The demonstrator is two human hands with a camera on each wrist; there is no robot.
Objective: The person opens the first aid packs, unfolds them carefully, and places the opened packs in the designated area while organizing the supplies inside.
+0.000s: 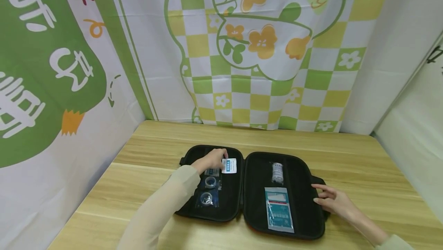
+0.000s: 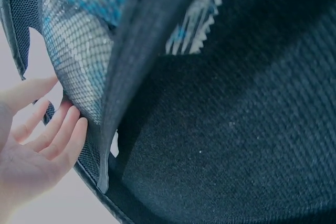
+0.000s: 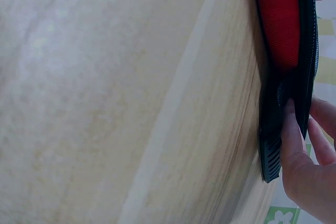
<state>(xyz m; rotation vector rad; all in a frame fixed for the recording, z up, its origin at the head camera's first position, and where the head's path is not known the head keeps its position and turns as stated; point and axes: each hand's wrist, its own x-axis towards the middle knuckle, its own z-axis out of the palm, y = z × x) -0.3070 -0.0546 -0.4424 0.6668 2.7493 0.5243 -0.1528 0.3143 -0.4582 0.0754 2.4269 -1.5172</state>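
An open black zip case (image 1: 225,213) lies on the table, both halves spread flat. Over its left half my left hand (image 1: 212,159) pinches a small white packet with a blue label (image 1: 229,166). In the left wrist view, the left hand (image 2: 50,140) is beside the mesh pocket (image 2: 79,51), which holds clear-wrapped items. My right hand (image 1: 330,200) grips the right half's outer edge near the handle (image 1: 318,180). The right wrist view shows the right hand's thumb (image 3: 293,135) against that edge, with the case's red outside (image 3: 281,19) above.
Two wrapped tape rolls (image 1: 210,182) and another small packet (image 1: 212,172) lie in the left half. The right half holds a wrapped white roll (image 1: 277,172) and a teal-and-white flat packet (image 1: 278,209). A patterned curtain (image 1: 249,100) hangs behind the wooden table (image 1: 166,142).
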